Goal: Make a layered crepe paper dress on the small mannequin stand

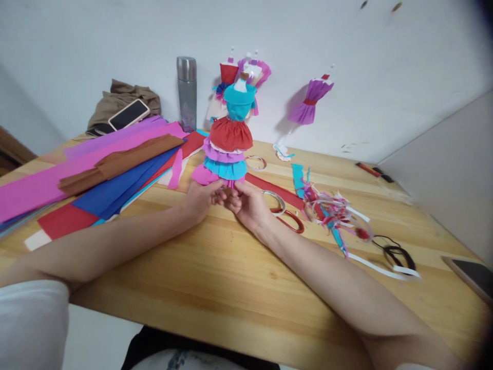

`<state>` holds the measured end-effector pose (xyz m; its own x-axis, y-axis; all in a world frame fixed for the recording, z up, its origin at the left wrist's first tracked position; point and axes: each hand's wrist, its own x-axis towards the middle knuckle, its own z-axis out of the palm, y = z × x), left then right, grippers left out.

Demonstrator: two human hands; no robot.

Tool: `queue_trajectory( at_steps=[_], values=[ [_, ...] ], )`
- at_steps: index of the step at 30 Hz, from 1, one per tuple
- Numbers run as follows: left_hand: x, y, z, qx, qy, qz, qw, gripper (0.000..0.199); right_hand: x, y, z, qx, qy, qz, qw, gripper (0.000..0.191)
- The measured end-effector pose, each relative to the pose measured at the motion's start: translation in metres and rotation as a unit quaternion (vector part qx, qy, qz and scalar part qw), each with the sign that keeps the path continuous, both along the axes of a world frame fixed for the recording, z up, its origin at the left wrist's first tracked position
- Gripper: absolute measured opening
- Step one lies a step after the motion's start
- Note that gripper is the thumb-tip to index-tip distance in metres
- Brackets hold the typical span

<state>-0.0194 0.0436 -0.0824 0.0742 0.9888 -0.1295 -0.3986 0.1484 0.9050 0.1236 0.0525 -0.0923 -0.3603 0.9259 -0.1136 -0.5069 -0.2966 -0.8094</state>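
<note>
A small dress form in a layered paper dress [231, 134] stands upright near the middle, with a turquoise top, a red ruffle and purple, turquoise and pink tiers. My left hand [204, 199] pinches the left side of its pink hem. On the right side of the same hem, my right hand [248, 204] has its fingers closed. Just right of my right hand lie red-handled scissors [290, 220] and a roll of tape [274, 201]. A red paper strip [275, 190] runs behind them.
Colored paper sheets [115, 169] cover the left. A bottle [187, 95], a phone [129, 114] on brown cloth [123, 95] and other dressed forms [311, 103] are at the back. Paper scraps [335, 210], black cord [400, 257] and markers [373, 171] lie right.
</note>
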Motion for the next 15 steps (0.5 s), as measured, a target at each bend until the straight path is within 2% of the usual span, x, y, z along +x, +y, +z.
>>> queue_trajectory(
  at_steps=[8, 12, 15],
  values=[
    [-0.001, -0.003, 0.001, 0.065, 0.028, -0.003, 0.997, 0.014, -0.002, 0.001, 0.003, 0.02, 0.009, -0.019, 1.0, 0.035],
    [0.0, -0.002, -0.001, 0.063, 0.043, 0.019, 0.997, 0.016, -0.003, 0.0, 0.007, 0.002, 0.004, -0.031, 1.0, 0.032],
    [0.0, -0.001, -0.002, 0.058, 0.049, 0.026, 0.997, 0.019, -0.001, -0.002, 0.012, -0.023, -0.026, -0.008, 0.999, 0.033]
  ],
)
